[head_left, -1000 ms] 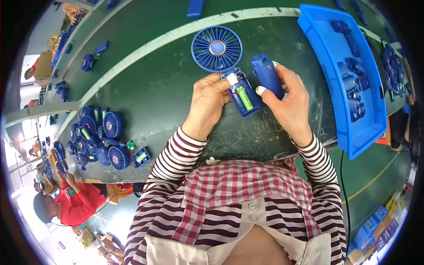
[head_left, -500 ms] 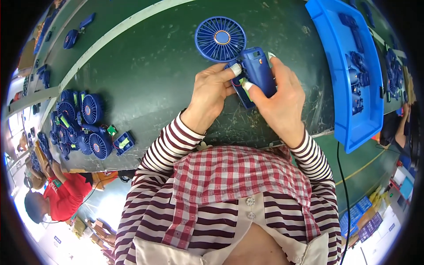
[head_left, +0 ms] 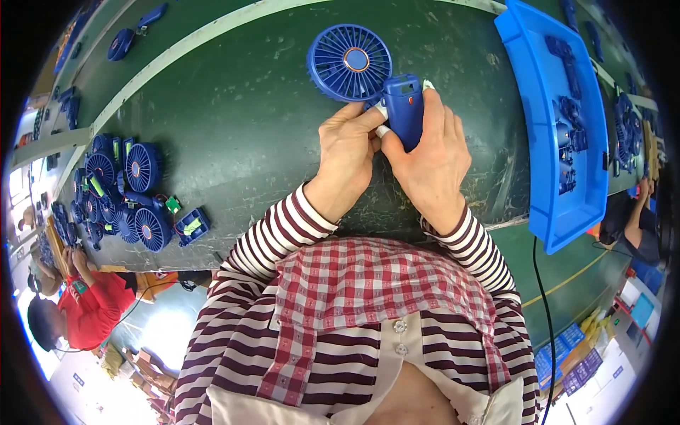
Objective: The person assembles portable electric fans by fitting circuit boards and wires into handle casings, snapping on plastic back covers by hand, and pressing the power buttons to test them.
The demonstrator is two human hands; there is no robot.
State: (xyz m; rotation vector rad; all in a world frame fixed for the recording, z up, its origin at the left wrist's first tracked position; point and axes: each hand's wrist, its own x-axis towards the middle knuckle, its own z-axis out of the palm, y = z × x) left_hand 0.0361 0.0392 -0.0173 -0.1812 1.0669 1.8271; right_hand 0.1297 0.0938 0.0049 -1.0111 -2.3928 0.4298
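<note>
Between my hands is a small blue handheld fan, its round grille [head_left: 349, 62] lying beyond my fingers. A blue handle cover [head_left: 404, 117] stands over the fan's handle, with a slot at its top end and a small orange mark. My right hand [head_left: 432, 152] wraps round the cover's right side, fingertips near its top. My left hand [head_left: 345, 150] pinches the fan just below its grille, thumb against the cover's left edge. Both hands have white coverings on some fingertips. Most of the handle beneath is hidden by the cover and my fingers.
At the left lies a pile of blue fans [head_left: 126, 188], beside an opened part with a green circuit board [head_left: 173, 205]. On the right, a blue tray [head_left: 535, 127] holds several dark blue parts. A person in red [head_left: 92, 304] works at the lower left, another in dark clothing at the right.
My right hand has moved left with the cover, bringing it over the handle whose open inside showed before. The view has shifted slightly.
</note>
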